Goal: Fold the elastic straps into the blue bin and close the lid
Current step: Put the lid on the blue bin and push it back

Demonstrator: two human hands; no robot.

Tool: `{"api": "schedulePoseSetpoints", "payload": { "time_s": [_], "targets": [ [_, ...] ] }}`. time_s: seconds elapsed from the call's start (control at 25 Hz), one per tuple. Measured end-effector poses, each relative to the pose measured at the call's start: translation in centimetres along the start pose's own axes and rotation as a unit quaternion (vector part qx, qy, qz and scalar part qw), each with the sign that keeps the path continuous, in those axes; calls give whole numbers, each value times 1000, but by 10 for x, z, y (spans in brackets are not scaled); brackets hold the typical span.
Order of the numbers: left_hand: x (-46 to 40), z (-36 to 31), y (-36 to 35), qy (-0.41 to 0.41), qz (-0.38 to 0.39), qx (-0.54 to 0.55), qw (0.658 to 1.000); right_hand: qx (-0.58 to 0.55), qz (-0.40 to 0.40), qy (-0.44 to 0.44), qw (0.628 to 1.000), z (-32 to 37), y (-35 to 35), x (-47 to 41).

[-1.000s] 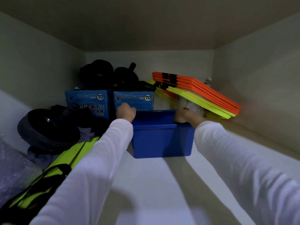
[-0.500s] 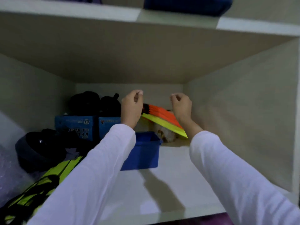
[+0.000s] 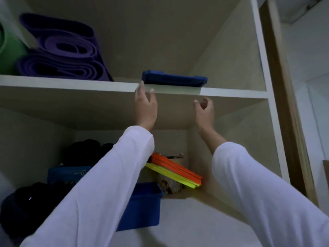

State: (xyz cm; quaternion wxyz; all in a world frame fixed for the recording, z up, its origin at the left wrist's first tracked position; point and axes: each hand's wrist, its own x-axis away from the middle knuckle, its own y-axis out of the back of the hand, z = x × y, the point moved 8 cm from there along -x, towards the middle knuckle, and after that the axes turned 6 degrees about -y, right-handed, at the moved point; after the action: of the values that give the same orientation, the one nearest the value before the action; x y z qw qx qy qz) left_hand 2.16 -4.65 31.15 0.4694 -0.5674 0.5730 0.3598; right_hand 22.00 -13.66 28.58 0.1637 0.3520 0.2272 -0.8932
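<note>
Both hands, left (image 3: 146,107) and right (image 3: 204,111), released, reach for the probable lid (image 3: 174,80) at the upper shelf (image 3: 71,84) front edge; grasp both ends evenly.

Two arms in long white sleeves, plain fabric, soft folds along forearms. Left sleeve (image 3: 99,189) ends at wrist; right sleeve (image 3: 254,189) ends partway up forearm. Left hand (image 3: 146,107) and right hand (image 3: 204,113) bare: no gloves, rings or watch visible.
</note>
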Motion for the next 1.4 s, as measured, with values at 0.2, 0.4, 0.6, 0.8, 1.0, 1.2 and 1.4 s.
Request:
{"api": "schedulePoseSetpoints", "payload": {
  "time_s": [0.2, 0.4, 0.6, 0.8, 1.0, 1.2, 1.4],
  "targets": [
    [-25, -6, -12, 7, 20, 5, 1000, 10, 45, -5, 999, 16, -8, -28],
    [-24, -3, -16, 18, 18, 8, 1000, 10, 69, 18, 997, 24, -15, -32],
    [-23, 1, -14, 32, 21, 2, 999, 18, 72, 15, 997, 23, -17, -34],
    [-24, 0, -11, 30, 20, 12, 999, -37, 85, 17, 996, 28, -17, -34],
    [-24, -3, -5, 44, -9, 99, 994, -98, 87, 4, 991, 36, -9, -30],
    [-17, -22, 14, 25, -61, 168, 984, -174, 53, 22, 983, 64, 5, -14],
    [-2, -52, 42, 7, -126, 201, 971, -201, 19, 83, 976, 101, 23, 13]
  ]
}}
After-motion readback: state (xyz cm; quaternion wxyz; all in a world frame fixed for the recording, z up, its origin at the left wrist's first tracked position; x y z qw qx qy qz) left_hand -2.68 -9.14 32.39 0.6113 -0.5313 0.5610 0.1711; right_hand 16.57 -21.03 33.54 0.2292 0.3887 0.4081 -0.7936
